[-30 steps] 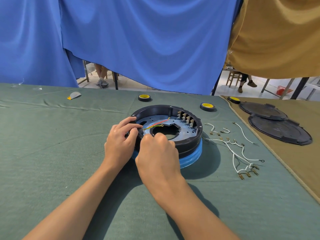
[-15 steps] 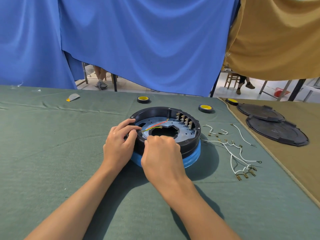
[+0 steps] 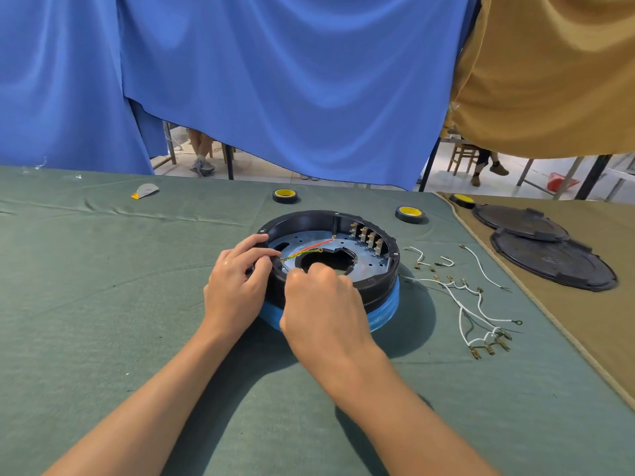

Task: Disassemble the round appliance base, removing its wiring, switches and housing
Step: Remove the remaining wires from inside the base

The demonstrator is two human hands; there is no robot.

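reaching in from the near edge of the green cloth table (image 3: 103, 304), two bare forearms meet at the round appliance base (image 3: 374, 290), which sits at mid-table on a blue band (image 3: 386, 312). the left hand (image 3: 237, 286) curls its fingers over the base's near-left rim and grips it, thumb on the outer wall. the right hand (image 3: 319, 304) is bunched just beside it over the inner plate, fingers curled under (its fingertips are hidden behind the knuckles, so whether it holds anything cannot be told). a red wire (image 3: 316, 244) and a yellow-green wire (image 3: 302, 253) run from between the hands across the grey plate, loose at their far ends. a row of switches (image 3: 369, 237) stands against the far-right inner wall. loose white wires (image 3: 470, 304) with brass terminals lie on the cloth right of the base. farther back sit two tape rolls (image 3: 285, 195) (image 3: 409, 214) and a grey-and-yellow scrap (image 3: 146, 191). on the adjoining tan cloth (image 3: 611, 321) lie two black round covers (image 3: 549, 259), overlapping. a blue curtain (image 3: 275, 80) and a tan curtain (image 3: 549, 63) hang behind.
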